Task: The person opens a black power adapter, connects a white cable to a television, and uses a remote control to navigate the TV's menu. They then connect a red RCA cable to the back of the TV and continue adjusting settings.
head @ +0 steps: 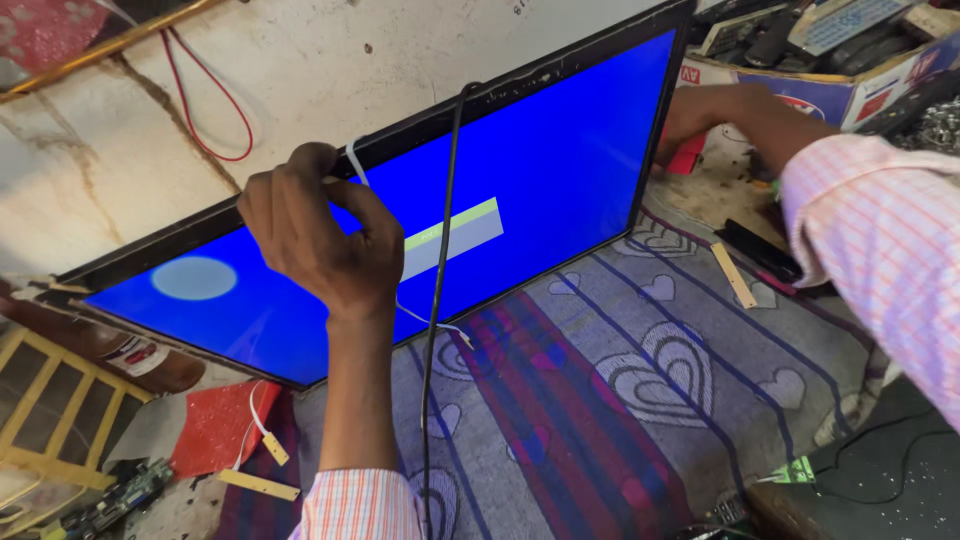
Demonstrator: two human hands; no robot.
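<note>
Display panel (560, 150), lit blue | likely thin, fragile; hold by edges | left hand (315, 240) pinching white ribbon cable (352, 160) | right hand (700, 115) gripping panel's side edge

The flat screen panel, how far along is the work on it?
The flat black-framed screen panel already glows blue, propped on the heart-patterned cloth. In hand: left hand pinches the white ribbon cable at its top edge; right hand reaches behind. Loose green circuit board remains unattached.

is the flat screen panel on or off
On: the flat screen panel glows solid blue with a pale message bar mid-screen.
</note>
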